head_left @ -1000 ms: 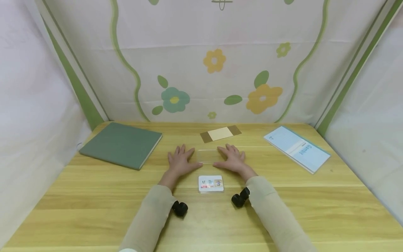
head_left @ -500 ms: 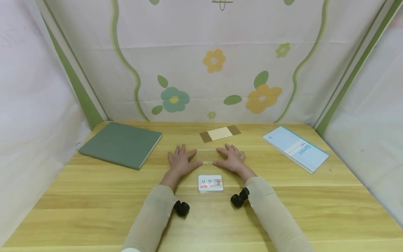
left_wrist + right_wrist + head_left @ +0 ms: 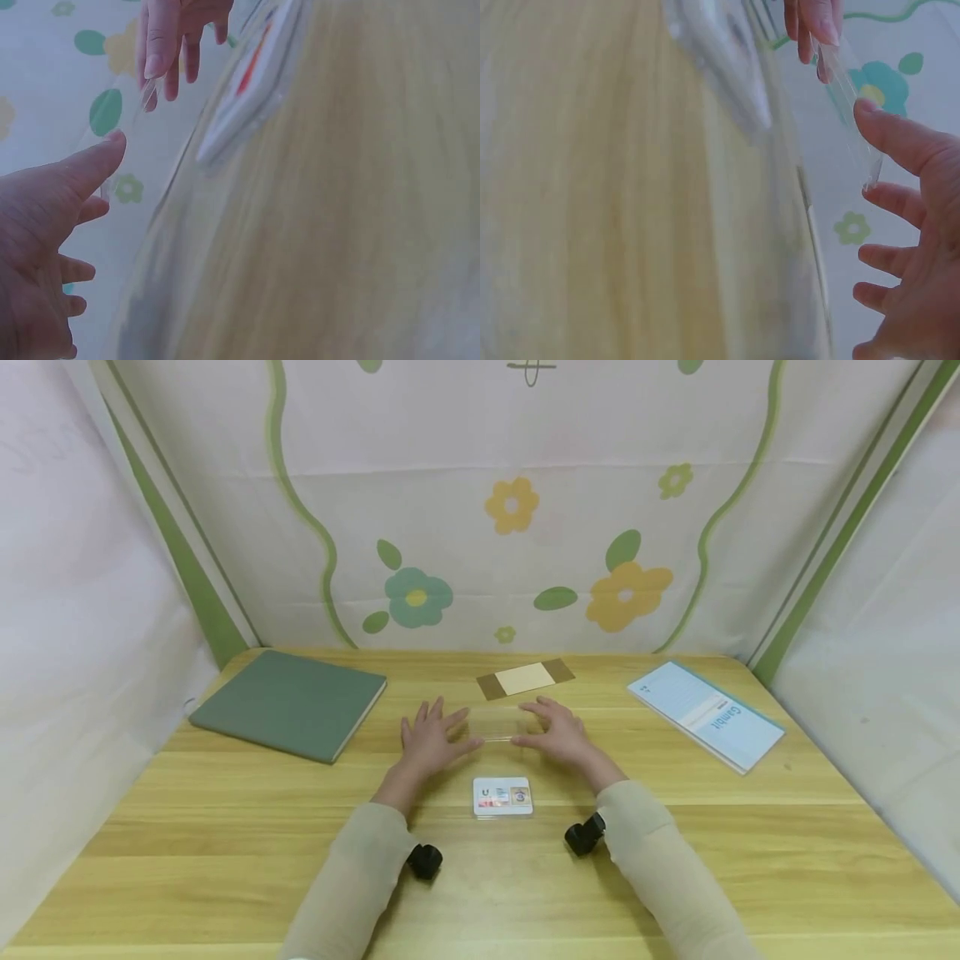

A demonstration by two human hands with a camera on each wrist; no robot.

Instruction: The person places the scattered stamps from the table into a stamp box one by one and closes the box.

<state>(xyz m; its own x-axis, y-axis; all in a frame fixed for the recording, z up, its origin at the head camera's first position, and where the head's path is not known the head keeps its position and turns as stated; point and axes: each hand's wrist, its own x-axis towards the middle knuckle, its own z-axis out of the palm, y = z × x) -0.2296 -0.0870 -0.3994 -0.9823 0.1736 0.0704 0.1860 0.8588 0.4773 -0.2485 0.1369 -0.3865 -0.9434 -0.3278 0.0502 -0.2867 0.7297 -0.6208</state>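
Note:
A clear, thin rectangular plastic lid [image 3: 497,724] spans the gap between both hands, slightly above the table. My left hand [image 3: 431,743] pinches its left end between thumb and forefinger, the other fingers spread. At the opposite end, my right hand [image 3: 558,735] pinches it the same way. In the right wrist view the lid [image 3: 851,97] appears as a glassy strip between the fingertips. Nearer to me, a small white case of printed cards [image 3: 502,797] lies flat, apart from both hands. How deep the lid's edges are is hard to make out.
A dark green hardcover book [image 3: 288,706] lies at the left. Behind the hands is a brown and cream paper strip [image 3: 525,679]. At the right lies a light blue notebook [image 3: 707,716]. A flowered curtain [image 3: 465,552] closes off the table's back edge.
Both hands have raised the clear lid a little off the table, its far edge shifting upward in the head view. The card case, book, strip and notebook have stayed put.

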